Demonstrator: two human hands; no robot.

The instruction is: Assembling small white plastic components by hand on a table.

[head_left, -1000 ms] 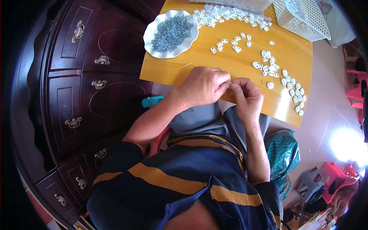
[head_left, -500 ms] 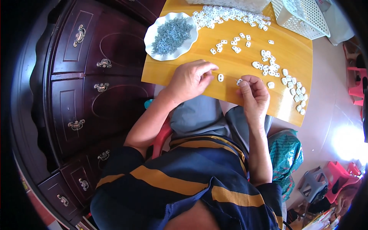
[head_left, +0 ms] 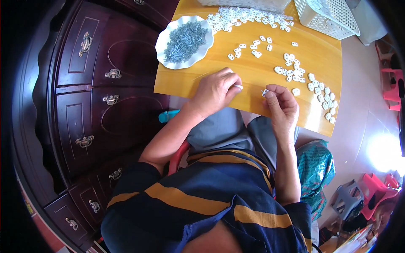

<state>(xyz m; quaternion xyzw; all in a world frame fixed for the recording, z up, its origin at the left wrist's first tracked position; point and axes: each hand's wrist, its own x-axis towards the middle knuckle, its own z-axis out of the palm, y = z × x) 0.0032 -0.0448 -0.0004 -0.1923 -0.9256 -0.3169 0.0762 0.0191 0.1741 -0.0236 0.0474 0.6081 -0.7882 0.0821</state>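
Observation:
My left hand is closed over the near part of the table, pinching a small white plastic piece between thumb and fingertips. To its right, my right hand grips another small white piece with thin metal screw-like pins showing at it. A gap separates the two hands. Beyond my left hand stands a white scalloped dish heaped with small grey metal screws. Several white two-hole pieces lie scattered past my hands, and a cluster of them is right of centre.
Rounded white pieces lie along the table's right side. A larger pile of white pieces spreads at the far edge, near a white perforated basket. Dark wooden drawers stand close on the left. A green bag sits at lower right.
My left hand has picked up the white piece that lay on the table between my hands. My right hand stays nearly in place, still holding its piece.

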